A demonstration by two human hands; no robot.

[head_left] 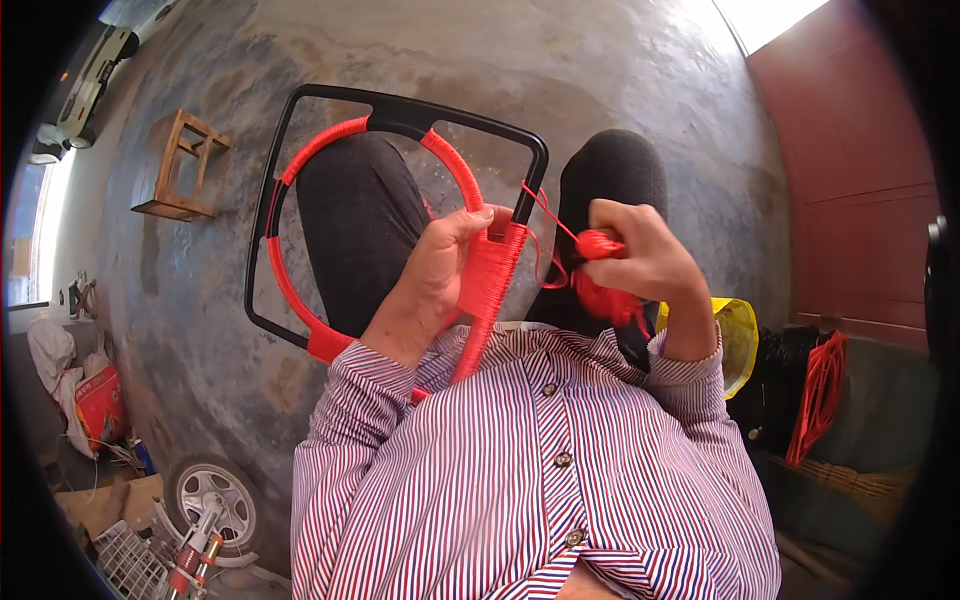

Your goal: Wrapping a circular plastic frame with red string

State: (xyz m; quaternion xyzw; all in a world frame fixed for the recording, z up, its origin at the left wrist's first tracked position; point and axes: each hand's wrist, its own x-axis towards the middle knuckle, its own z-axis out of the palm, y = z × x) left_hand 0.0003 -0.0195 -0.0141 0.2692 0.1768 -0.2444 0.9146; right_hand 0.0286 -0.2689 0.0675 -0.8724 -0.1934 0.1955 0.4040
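Observation:
Across my lap rests a black frame [455, 115] with a round ring inside a squarish outer bar. Red cord [488, 285] is wrapped closely round much of the ring and along the right side bar. My left hand [437, 262] grips the frame at its right side, thumb on top of the wrapped part. To the right, above my right thigh, my right hand [645, 255] is closed round a bundle of red cord [600, 290], slightly blurred. A loose strand runs from the bundle to the bar's upper right part.
A small wooden stool [180, 165] lies on the concrete floor at the far left. A wheel [210, 500] and a wire basket [130, 560] stand lower left. At right are a yellow bag [737, 345], a hanging red cord coil [818, 398] and a dark red door [850, 170].

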